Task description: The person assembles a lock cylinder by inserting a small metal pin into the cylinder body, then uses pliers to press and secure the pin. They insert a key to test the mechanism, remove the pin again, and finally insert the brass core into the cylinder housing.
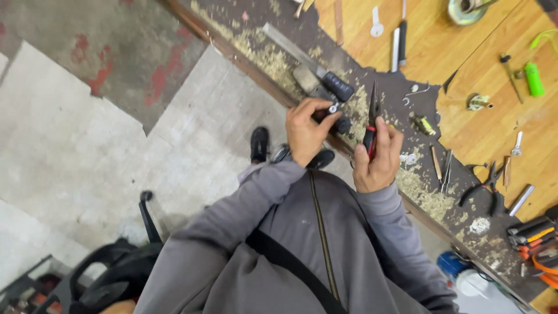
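My left hand (pixel 305 131) pinches a small black part with a shiny metal piece (pixel 332 109) at its fingertips, just over the edge of the workbench (pixel 395 93). My right hand (pixel 379 157) grips pliers with red and black handles (pixel 371 125), the dark jaws pointing up and away from me. The two hands are close together, a hand's width apart. A knife with a black handle (pixel 337 86) lies on the bench just beyond my left hand.
Sawdust and scraps cover the dark bench top. Further right lie another pair of pliers (pixel 485 186), a green lighter (pixel 533 78), a roll of tape (pixel 465 10), tweezers and screwdriver handles (pixel 532 232). A black chair (pixel 116 273) stands at lower left on the concrete floor.
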